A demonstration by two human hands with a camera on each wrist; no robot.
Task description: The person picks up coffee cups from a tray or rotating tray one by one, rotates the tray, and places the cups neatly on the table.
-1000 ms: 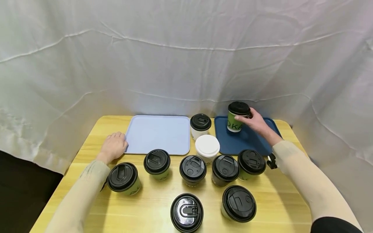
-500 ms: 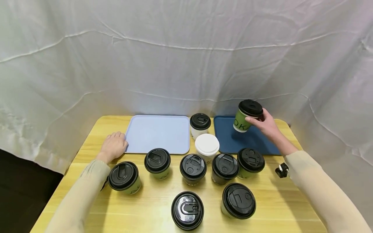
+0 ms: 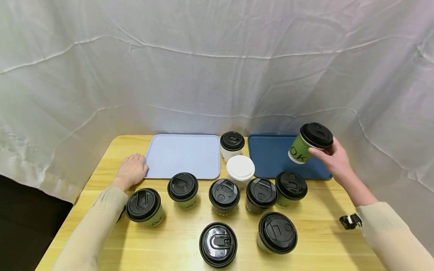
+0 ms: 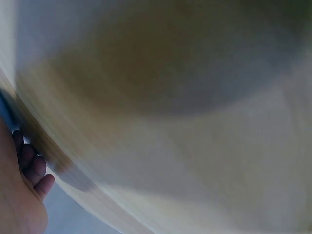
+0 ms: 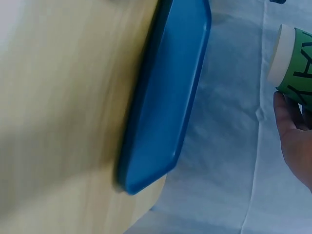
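Observation:
My right hand (image 3: 335, 162) grips a green paper coffee cup (image 3: 300, 147) with a black lid, thumb across its front. Slightly tilted, the cup hangs in the air over the right part of the dark blue tray (image 3: 269, 156). In the right wrist view, the cup's white base and green sleeve (image 5: 300, 73) appear at the right edge, apart from the tray. My left hand (image 3: 133, 169) rests on the table against the left edge of the pale blue tray (image 3: 183, 156). Its fingers (image 4: 35, 168) lie loosely bent in the left wrist view and hold nothing.
Between the trays stand a black-lidded white cup (image 3: 232, 145) and a white-lidded cup (image 3: 240, 168). Several black-lidded cups stand nearer, including one (image 3: 144, 205) by my left forearm and one (image 3: 291, 186) before the dark tray. A white curtain (image 3: 217, 75) hangs behind the table.
My right hand has carried the green cup rightward and nearer, and the cup tilts more. My left hand and the standing cups have stayed in place.

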